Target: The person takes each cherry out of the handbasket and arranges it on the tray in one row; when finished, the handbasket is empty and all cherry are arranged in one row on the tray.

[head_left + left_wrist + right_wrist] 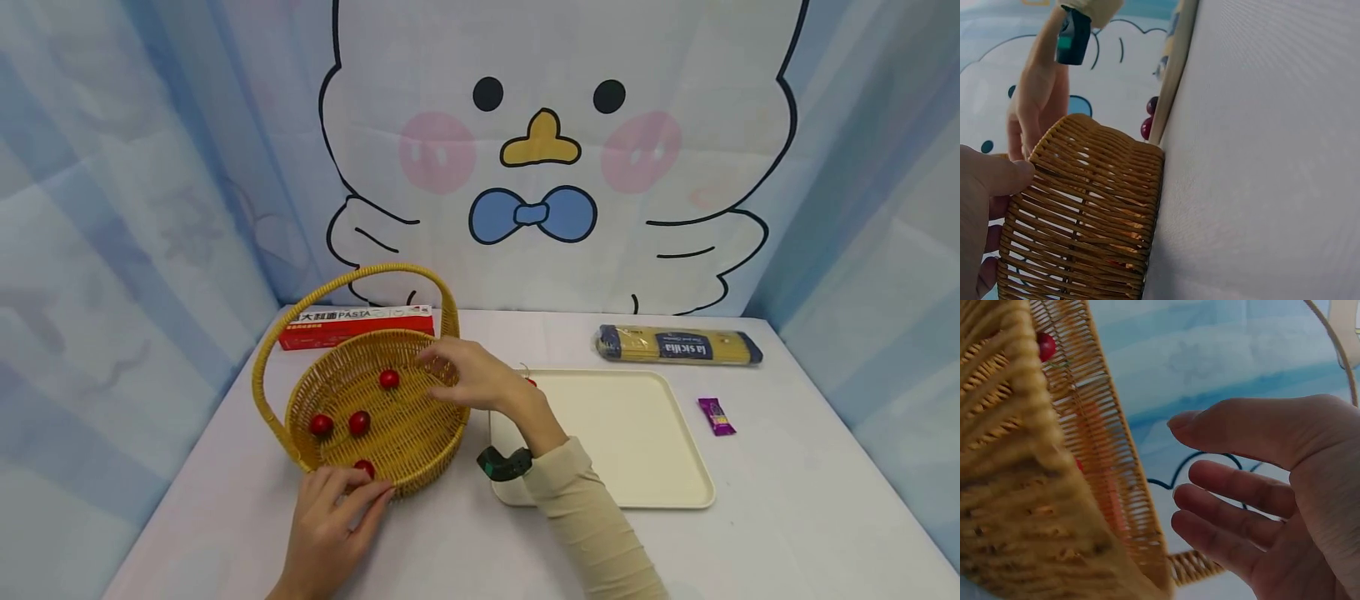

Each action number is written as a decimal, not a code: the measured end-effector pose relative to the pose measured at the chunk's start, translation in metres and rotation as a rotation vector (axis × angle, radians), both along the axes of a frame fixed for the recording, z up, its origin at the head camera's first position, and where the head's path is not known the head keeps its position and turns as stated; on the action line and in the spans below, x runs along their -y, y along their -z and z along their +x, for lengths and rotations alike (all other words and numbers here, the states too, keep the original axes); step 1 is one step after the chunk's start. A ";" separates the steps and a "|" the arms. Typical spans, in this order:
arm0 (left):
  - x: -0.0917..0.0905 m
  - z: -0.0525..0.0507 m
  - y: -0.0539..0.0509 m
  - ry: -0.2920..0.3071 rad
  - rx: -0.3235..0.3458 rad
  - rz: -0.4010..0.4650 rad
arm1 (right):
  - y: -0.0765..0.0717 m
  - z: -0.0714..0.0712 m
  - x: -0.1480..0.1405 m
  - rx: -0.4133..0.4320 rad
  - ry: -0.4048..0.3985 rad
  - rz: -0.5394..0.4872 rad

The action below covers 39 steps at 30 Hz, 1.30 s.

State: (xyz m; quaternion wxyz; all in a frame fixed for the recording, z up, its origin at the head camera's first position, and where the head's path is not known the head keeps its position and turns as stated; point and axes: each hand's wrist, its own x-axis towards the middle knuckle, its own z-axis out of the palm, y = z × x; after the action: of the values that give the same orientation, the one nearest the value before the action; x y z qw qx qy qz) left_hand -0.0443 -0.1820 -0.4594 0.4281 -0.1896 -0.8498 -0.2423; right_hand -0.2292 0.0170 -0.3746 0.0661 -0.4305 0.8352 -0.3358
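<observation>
A wicker basket (420, 433) with a tall handle holds several red cherries (359, 423). The left hand (326, 525) grips its near rim; in the left wrist view the thumb of that hand (991, 178) lies over the rim, fingers along the woven side (1085, 212). Over the basket's right side hovers the right hand (480, 379), fingers slightly bent and apart, nothing between them. The right wrist view shows that hand (1272, 500) beside the basket wall (1016, 506), with a cherry (1046, 347) inside.
Right of the basket lies a cream tray (615, 442), with cherries (1147, 128) by its left edge, partly hidden by the right arm. Behind the basket is a red pasta box (322, 333). A pasta packet (678, 345) and a purple wrapped snack (716, 417) lie at the right.
</observation>
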 end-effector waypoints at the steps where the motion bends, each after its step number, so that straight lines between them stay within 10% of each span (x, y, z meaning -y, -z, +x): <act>1: 0.000 0.000 0.000 0.002 -0.001 0.000 | 0.001 0.000 0.004 0.014 -0.008 0.010; 39: 0.002 -0.001 0.002 -0.008 -0.014 -0.024 | 0.041 0.040 0.088 0.024 -0.364 0.408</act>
State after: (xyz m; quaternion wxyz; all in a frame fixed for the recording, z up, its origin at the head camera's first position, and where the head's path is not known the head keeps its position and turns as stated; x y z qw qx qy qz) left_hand -0.0449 -0.1841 -0.4615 0.4324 -0.1932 -0.8504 -0.2291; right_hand -0.1891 -0.0710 -0.4151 0.2206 -0.5472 0.7936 -0.1485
